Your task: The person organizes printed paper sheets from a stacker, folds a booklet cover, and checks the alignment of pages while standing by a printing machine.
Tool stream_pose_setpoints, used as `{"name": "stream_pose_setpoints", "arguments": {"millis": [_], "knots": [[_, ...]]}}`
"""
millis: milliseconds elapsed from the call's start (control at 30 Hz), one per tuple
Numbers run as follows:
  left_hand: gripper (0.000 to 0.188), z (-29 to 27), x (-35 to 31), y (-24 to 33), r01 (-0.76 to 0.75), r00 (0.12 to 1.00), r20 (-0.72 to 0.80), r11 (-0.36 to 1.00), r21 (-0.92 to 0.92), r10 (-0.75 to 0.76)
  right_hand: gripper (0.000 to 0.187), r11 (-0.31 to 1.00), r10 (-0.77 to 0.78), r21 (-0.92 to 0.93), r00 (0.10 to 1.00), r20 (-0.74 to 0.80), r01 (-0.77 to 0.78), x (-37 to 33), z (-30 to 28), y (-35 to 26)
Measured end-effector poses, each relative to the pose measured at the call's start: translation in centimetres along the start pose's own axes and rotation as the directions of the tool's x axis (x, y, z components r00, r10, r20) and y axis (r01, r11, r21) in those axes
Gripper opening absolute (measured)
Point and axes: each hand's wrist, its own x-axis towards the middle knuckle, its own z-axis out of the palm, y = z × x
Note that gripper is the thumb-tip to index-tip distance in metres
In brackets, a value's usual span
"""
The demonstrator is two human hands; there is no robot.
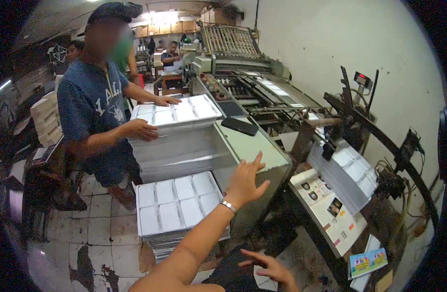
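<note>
My left hand (245, 182) is raised with its fingers spread, a metal band round the wrist. It holds nothing and appears in front of the pale green machine cover (267, 155). A black phone (239, 126) lies on that cover, beyond my fingertips. My right hand (267, 266) is low at the bottom, fingers apart and nothing in them. To the left of my forearm stands a low stack of printed sheets (177, 202). Behind it is a taller stack of printed sheets (179, 112), where a co-worker in a blue shirt (89, 97) rests one hand on top and holds the other at its side.
A large printing press (247, 73) runs back along the wall. At the right, more sheets (352, 170) sit in its feed end, above a board with colour prints (330, 209). A small colourful box (368, 263) lies lower right. White floor tiles (99, 216) are stained and broken.
</note>
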Motion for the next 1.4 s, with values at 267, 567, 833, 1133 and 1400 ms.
{"name": "stream_pose_setpoints", "arguments": {"millis": [267,567,833,1133,1400], "knots": [[0.091,-0.8,-0.4,0.1,0.008,1.000,-0.010,1.000,-0.004,-0.008,0.067,0.875,0.405,-0.054,0.787,-0.465,-0.482,-5.5,3.3,20.1],[0.091,-2.0,-0.7,-0.2,-0.001,1.000,-0.012,1.000,0.006,0.001,0.085,0.784,0.517,0.503,0.832,-0.202,-0.365,-4.4,2.3,22.5],[0.057,1.1,-0.8,-1.5,0.024,0.991,-0.131,0.997,0.068,-0.015,0.103,0.750,0.591,-0.026,0.688,-0.421,-0.661,-3.8,-0.1,26.9],[0.071,0.9,0.2,0.4,-0.028,0.999,0.043,0.998,0.052,0.025,0.084,0.821,0.370,0.000,0.533,-0.761,-0.571,-7.2,2.0,29.0],[0.069,1.2,0.1,-1.8,-0.046,0.998,0.048,0.997,-0.058,0.049,0.073,0.823,0.203,-0.102,0.457,-0.866,-0.559,-7.4,1.8,24.8]]}}
